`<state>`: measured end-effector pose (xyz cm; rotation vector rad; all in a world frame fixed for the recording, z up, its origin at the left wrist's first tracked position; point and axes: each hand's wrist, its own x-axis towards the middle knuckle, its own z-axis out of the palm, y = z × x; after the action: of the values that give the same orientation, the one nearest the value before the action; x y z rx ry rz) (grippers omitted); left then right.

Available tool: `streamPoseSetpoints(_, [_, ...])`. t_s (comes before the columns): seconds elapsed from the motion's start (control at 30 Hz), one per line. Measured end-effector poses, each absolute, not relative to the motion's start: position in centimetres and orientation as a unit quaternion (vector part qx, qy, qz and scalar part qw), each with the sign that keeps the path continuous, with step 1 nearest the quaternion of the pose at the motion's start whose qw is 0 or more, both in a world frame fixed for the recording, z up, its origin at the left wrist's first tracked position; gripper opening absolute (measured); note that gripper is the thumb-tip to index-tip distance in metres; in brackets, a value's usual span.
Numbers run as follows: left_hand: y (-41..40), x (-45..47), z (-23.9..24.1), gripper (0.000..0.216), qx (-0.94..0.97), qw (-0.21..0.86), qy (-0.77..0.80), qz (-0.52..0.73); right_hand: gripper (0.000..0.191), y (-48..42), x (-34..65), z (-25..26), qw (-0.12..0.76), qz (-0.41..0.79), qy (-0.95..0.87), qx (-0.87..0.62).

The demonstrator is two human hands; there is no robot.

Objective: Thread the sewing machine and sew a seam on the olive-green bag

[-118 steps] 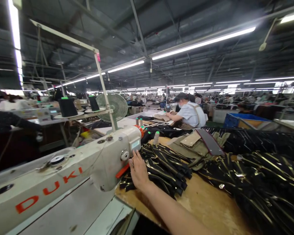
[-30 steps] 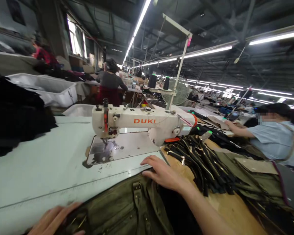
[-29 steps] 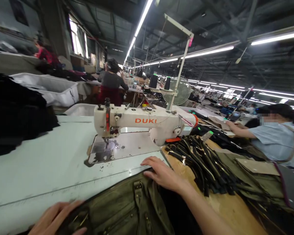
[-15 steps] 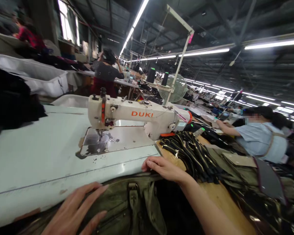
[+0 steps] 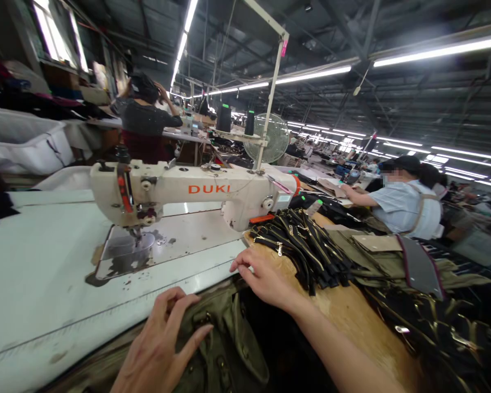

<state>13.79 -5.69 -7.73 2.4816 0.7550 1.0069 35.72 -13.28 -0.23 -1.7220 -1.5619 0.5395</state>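
An olive-green bag piece (image 5: 221, 349) with buckles lies at the near edge of the sewing table (image 5: 45, 273). My left hand (image 5: 163, 344) rests on it, fingers curled over the fabric. My right hand (image 5: 264, 275) lies at the table's edge where the white top meets the wooden board (image 5: 343, 316), fingers bent and pressing down on the fabric's upper edge. A white DUKI sewing machine (image 5: 196, 191) stands behind both hands. A pile of black zippers with gold teeth (image 5: 306, 245) lies just right of my right hand.
Olive fabric pieces and a dark panel (image 5: 393, 256) lie on the right, with black gold-striped material (image 5: 445, 327) nearer. A person in a light shirt (image 5: 405, 202) works at the right; another in dark clothes (image 5: 143, 120) stands behind. A fan (image 5: 272, 139) and thread cones (image 5: 224, 117) stand beyond the machine.
My left hand has slid rightwards onto the olive piece. My right hand has stayed on the table's edge. The view has swung left from the zipper pile to the machine.
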Motion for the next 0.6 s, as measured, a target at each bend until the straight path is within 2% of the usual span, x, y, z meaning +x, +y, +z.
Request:
streamPoseSetpoints(0.1, [-5.8,14.0,-7.4,0.038,0.861,0.297,0.323,0.256,0.011,-15.0,35.4,0.1,0.369,0.173,-0.618,-0.672])
streamPoseSetpoints(0.2, [-5.7,14.6,-6.8,0.044,0.840,0.355,0.361,0.195,0.009,-16.3,35.2,0.3,0.337,0.198,-0.646,-0.655])
streamPoseSetpoints(0.4, [-5.6,14.2,-5.8,0.040,0.814,0.445,0.323,0.185,0.017,-17.2,35.4,0.1,0.329,0.253,-0.635,-0.651])
streamPoseSetpoints(0.6, [-7.3,13.1,-3.5,0.037,0.768,0.504,0.339,0.203,0.029,-17.3,34.9,1.2,0.350,0.226,-0.684,-0.599])
